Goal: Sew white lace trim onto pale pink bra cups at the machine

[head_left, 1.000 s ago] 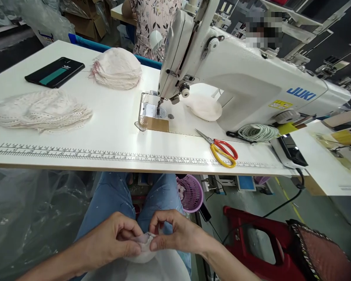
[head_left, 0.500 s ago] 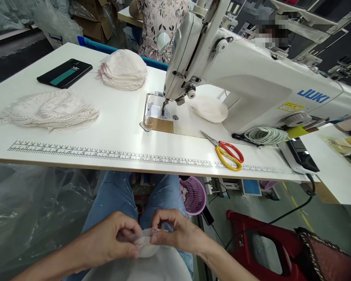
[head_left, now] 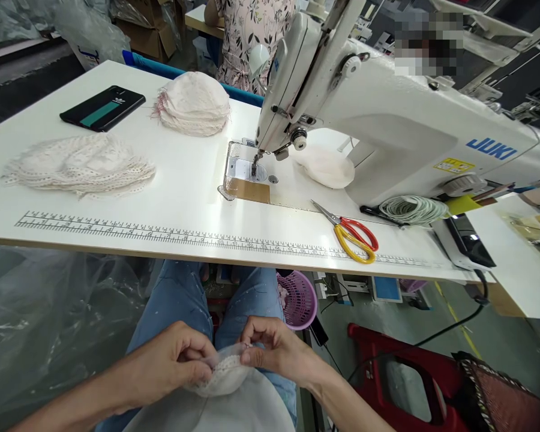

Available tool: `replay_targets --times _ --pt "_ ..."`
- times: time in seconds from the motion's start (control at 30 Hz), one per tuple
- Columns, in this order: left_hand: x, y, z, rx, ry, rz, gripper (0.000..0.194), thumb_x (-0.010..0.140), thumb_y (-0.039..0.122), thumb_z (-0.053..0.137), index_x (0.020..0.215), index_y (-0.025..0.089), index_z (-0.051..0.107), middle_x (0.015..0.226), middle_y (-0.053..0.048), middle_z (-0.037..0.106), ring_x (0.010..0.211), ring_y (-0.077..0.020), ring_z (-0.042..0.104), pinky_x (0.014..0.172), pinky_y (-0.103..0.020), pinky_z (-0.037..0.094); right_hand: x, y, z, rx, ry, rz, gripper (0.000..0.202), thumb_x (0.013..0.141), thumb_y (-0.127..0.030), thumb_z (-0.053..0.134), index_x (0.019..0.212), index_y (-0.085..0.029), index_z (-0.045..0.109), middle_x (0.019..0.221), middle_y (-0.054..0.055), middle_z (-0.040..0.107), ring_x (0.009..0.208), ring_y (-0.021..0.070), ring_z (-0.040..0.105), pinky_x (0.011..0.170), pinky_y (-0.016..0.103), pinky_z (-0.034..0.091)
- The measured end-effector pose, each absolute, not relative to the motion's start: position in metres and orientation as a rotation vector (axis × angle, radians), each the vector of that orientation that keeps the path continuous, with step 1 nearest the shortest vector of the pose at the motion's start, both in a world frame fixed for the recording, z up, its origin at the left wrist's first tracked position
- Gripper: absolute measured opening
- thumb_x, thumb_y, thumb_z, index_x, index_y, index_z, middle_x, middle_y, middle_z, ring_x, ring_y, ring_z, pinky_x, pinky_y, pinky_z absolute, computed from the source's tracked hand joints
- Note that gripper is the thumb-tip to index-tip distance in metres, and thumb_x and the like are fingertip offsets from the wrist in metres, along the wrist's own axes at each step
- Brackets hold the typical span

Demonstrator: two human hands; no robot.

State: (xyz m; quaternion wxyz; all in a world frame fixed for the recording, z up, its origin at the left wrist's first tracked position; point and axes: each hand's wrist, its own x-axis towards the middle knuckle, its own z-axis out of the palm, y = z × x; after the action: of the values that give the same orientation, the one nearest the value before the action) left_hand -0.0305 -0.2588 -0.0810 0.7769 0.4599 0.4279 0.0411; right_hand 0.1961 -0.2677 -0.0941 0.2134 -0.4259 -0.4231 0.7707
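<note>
Over my lap, my left hand pinches the left side of a small white lace-trimmed fabric piece. The thumb and fingers of my right hand are closed on its upper right edge. A sheer strip stretches between the two hands, and the lace shows below it. Pale grey-white cloth covers my lap underneath. Above the hands, on the table, stands a white sewing machine, apart from both hands.
Scissors with red and yellow handles lie near the table's front edge. Two fabric stacks, one lace-edged and one rounded, sit left of the needle, near a black phone-like case. A purple basket stands below; a person is beyond.
The fabric piece has turned and opened out between my hands, so its lace edge shows more clearly. My right hand has shifted slightly right and up. The view has moved a little.
</note>
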Motion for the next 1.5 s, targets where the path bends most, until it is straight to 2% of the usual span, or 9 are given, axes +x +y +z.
replay_targets --times 0.13,0.3,0.47,0.7,0.9,1.0,1.13,1.27,1.5 --pt "-0.032 -0.258 -0.078 1.009 0.928 0.088 0.018 0.073 0.021 0.059 0.079 0.014 0.073 0.056 0.005 0.050 0.057 -0.0099 0.037 0.053 -0.021 0.025 0.195 -0.268 -0.093 -1.183 -1.169 2.139 0.035 0.066 -0.042 0.080 0.070 -0.015 0.059 0.069 -0.002 0.055 0.063 0.0092 0.046 0.060 0.023 0.033" --pt "-0.028 -0.259 -0.081 0.975 0.864 0.121 0.015 0.072 0.023 0.062 0.081 0.014 0.070 0.062 0.004 0.056 0.060 -0.0107 0.040 0.056 -0.020 0.027 0.194 -0.269 -0.094 -1.178 -1.167 2.145 0.034 0.067 -0.042 0.079 0.072 -0.015 0.059 0.069 -0.002 0.055 0.063 0.0090 0.045 0.059 0.022 0.034" --pt "-0.021 -0.261 -0.089 1.079 0.952 0.128 0.013 0.072 0.025 0.061 0.071 0.014 0.067 0.054 0.006 0.045 0.053 -0.0092 0.032 0.051 -0.022 0.021 0.197 -0.269 -0.096 -1.190 -1.108 2.156 0.036 0.065 -0.042 0.080 0.072 -0.014 0.058 0.068 -0.002 0.055 0.062 0.0088 0.044 0.057 0.021 0.032" --pt "-0.021 -0.258 -0.086 1.054 0.939 0.080 0.022 0.072 0.034 0.061 0.071 0.013 0.069 0.051 0.006 0.039 0.051 -0.0091 0.028 0.048 -0.024 0.016 0.201 -0.268 -0.094 -1.187 -1.124 2.200 0.035 0.065 -0.041 0.081 0.071 -0.015 0.058 0.068 -0.002 0.055 0.063 0.0085 0.045 0.058 0.021 0.033" --pt "-0.019 -0.257 -0.082 1.049 0.920 0.077 0.021 0.072 0.032 0.060 0.069 0.014 0.069 0.049 0.007 0.034 0.050 -0.0088 0.025 0.048 -0.024 0.015 0.195 -0.265 -0.090 -1.178 -1.254 2.209 0.041 0.060 -0.044 0.082 0.083 -0.016 0.062 0.075 -0.002 0.057 0.068 0.0102 0.049 0.062 0.022 0.036" --pt "-0.020 -0.258 -0.082 1.035 0.912 0.079 0.020 0.074 0.031 0.060 0.070 0.013 0.069 0.049 0.008 0.031 0.050 -0.0084 0.022 0.047 -0.024 0.014 0.189 -0.265 -0.091 -1.233 -1.299 2.177 0.040 0.058 -0.046 0.082 0.078 -0.015 0.064 0.070 -0.003 0.057 0.064 0.0099 0.048 0.060 0.023 0.036" --pt "-0.023 -0.259 -0.082 0.990 0.881 0.105 0.021 0.074 0.033 0.062 0.075 0.013 0.068 0.052 0.007 0.038 0.052 -0.0087 0.026 0.048 -0.023 0.016 0.183 -0.266 -0.093 -1.263 -1.190 2.207 0.040 0.057 -0.046 0.083 0.069 -0.014 0.062 0.064 -0.004 0.056 0.058 0.0075 0.044 0.055 0.021 0.033" --pt "-0.025 -0.259 -0.081 0.969 0.844 0.115 0.015 0.070 0.028 0.065 0.075 0.014 0.068 0.058 0.005 0.046 0.057 -0.0101 0.036 0.052 -0.021 0.023 0.183 -0.267 -0.092 -1.260 -1.145 2.223 0.041 0.054 -0.046 0.084 0.068 -0.014 0.062 0.063 -0.003 0.056 0.058 0.0082 0.045 0.054 0.021 0.033" --pt "-0.028 -0.261 -0.089 1.050 0.935 0.068 0.009 0.067 0.022 0.061 0.066 0.014 0.064 0.056 0.005 0.044 0.055 -0.0098 0.035 0.051 -0.021 0.022 0.184 -0.267 -0.094 -1.269 -1.154 2.205 0.040 0.055 -0.046 0.084 0.067 -0.014 0.062 0.063 -0.004 0.055 0.059 0.0082 0.046 0.056 0.022 0.034"
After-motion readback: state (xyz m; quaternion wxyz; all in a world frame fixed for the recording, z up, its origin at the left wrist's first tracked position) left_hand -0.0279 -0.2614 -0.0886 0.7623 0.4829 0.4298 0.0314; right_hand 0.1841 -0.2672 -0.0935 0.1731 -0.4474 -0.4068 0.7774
